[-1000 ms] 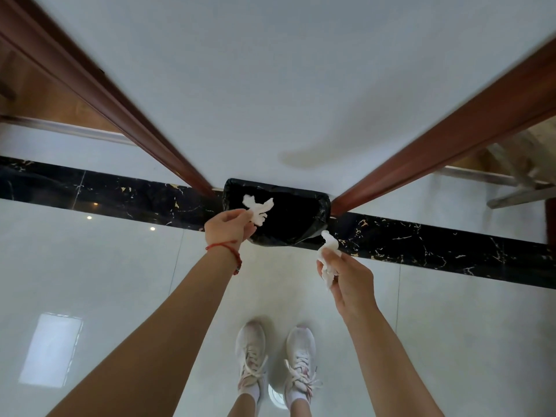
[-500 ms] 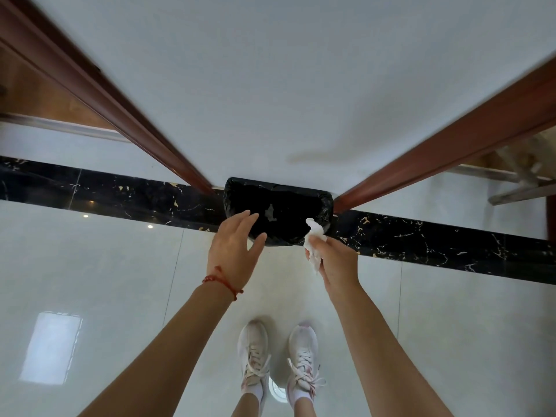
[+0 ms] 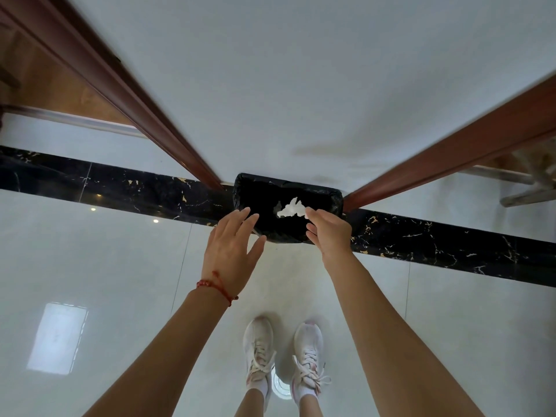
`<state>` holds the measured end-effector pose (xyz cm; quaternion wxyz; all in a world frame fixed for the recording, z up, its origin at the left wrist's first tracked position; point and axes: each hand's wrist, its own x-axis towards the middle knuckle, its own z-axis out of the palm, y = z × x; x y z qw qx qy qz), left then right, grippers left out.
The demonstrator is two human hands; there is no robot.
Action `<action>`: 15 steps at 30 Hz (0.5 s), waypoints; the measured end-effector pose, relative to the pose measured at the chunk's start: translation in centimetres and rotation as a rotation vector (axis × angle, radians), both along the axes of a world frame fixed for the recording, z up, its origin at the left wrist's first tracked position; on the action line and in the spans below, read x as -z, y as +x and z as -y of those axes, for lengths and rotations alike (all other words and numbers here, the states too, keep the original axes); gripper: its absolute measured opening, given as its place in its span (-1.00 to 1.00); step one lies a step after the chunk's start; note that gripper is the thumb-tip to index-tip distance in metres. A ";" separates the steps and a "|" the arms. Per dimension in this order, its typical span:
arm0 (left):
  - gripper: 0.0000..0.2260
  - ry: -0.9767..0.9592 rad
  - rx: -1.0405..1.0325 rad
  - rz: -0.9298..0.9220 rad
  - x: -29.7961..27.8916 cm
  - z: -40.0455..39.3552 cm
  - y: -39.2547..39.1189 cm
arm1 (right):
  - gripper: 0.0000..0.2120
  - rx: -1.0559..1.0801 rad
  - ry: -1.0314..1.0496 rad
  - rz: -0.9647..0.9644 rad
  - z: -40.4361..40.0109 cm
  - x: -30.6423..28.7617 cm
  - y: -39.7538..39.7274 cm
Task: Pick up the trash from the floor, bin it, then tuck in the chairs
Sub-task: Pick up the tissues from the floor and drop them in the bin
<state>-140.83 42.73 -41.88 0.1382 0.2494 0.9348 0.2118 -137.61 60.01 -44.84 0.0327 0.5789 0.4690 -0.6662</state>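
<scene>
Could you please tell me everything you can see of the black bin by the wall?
The bin is a rectangular container lined with a glossy, crinkled black plastic bag folded over its rim. It stands upright on the floor against the white wall, on the black marble strip. White crumpled tissue shows against its dark opening. The left hand and right hand hover at its near edge; contact cannot be judged.

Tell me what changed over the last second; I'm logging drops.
The left hand let go of its tissue and opened. The right hand moved over the bin and released its tissue, now inside. Bin and feet stayed put.
</scene>
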 end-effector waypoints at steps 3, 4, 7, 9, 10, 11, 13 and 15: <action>-0.56 -0.017 -0.003 0.003 -0.3 0.0 0.3 | -0.58 -0.188 0.200 0.008 0.1 -0.7 1.0; -0.56 -0.027 0.000 0.002 -0.5 0.0 0.4 | -0.59 -0.263 0.275 -0.007 0.3 -1.2 1.4; -0.57 -0.056 0.011 -0.007 -1.2 0.0 0.8 | -0.61 -0.515 0.558 -0.057 0.7 -2.7 3.1; -0.62 -0.061 0.005 -0.020 -2.0 0.0 1.0 | -0.60 -0.712 0.740 -0.078 0.8 -3.7 4.2; -0.64 -0.062 0.000 -0.033 -2.5 0.0 1.1 | -0.59 -0.801 0.798 -0.072 0.7 -4.2 4.7; -0.65 -0.063 -0.003 -0.042 -3.0 0.0 1.2 | -0.58 -0.867 0.842 -0.063 0.6 -4.7 5.1; -0.65 -0.067 -0.001 -0.047 -4.3 0.0 1.4 | -0.57 -0.929 0.926 -0.055 0.2 -6.0 5.8; -0.65 -0.078 0.013 -0.068 -6.0 0.0 1.6 | -0.55 -0.948 1.000 -0.053 -0.1 -7.6 6.3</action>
